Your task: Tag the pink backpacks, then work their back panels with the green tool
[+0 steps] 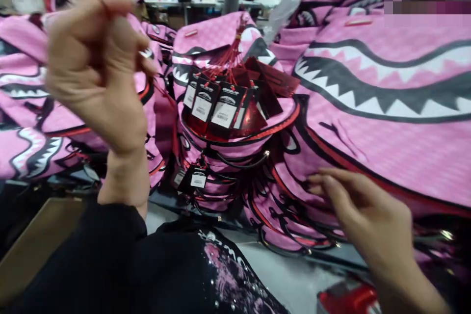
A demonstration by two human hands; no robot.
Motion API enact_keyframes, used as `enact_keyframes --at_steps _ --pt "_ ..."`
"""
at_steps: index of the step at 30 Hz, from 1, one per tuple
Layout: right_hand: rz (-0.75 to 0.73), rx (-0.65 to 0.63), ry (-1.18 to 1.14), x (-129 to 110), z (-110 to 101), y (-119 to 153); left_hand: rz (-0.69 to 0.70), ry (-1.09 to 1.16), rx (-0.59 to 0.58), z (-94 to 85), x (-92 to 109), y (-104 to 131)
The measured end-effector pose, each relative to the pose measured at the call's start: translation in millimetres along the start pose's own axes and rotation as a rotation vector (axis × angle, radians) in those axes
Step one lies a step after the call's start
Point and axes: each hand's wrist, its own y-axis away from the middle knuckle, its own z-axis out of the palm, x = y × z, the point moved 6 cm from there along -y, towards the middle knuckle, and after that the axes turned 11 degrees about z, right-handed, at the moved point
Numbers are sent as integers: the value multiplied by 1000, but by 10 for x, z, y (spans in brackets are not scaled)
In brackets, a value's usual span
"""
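Observation:
My left hand (99,68) is raised at the upper left, its fingers pinched on a thin red string (162,91) that trails down to the right. At the lower right, my right hand (362,211) is beside a stack of pink bags (368,142) with shark-mouth prints; its fingertips are pressed together, and whatever they may hold is too small to make out. Between the hands, a bunch of black and red hang tags (224,110) with white barcode labels lies on another stack of pink bags (221,149). Their red strings gather upward. Another black tag (197,179) hangs lower down.
More pink bags (31,81) are piled at the left. A brown cardboard box (40,240) is at the lower left, and a red object (349,299) at the bottom right. People stand around a far table (206,4).

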Motion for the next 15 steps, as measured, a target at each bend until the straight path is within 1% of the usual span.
enact_keyframes --at_steps 1,2,3,4,6,7,9,11,13,15 --pt "1 -40 7 97 41 45 55 -45 -10 -23 76 108" --pt "-15 -101 8 164 119 89 71 -109 -57 -43 98 238" --pt "-47 -175 6 199 227 133 37 -175 -132 -73 61 389" --pt "-88 -250 5 207 357 178 -50 -227 -220 -121 -25 560" --pt "-184 -374 11 151 636 258 -231 -275 -358 -294 -211 925" --pt "-225 -411 11 102 771 286 -316 -285 -406 -406 -289 1100" --pt "-272 -462 -1 -7 1030 315 -456 -314 -462 -653 -393 1392" --pt "-253 -504 -13 -94 1284 320 -554 -377 -507 -888 -448 1591" --pt "-196 -534 1 -165 1542 326 -579 -441 -552 -1078 -485 1700" --pt "-170 -545 72 -262 1801 360 -594 -494 -571 -1240 -560 1786"
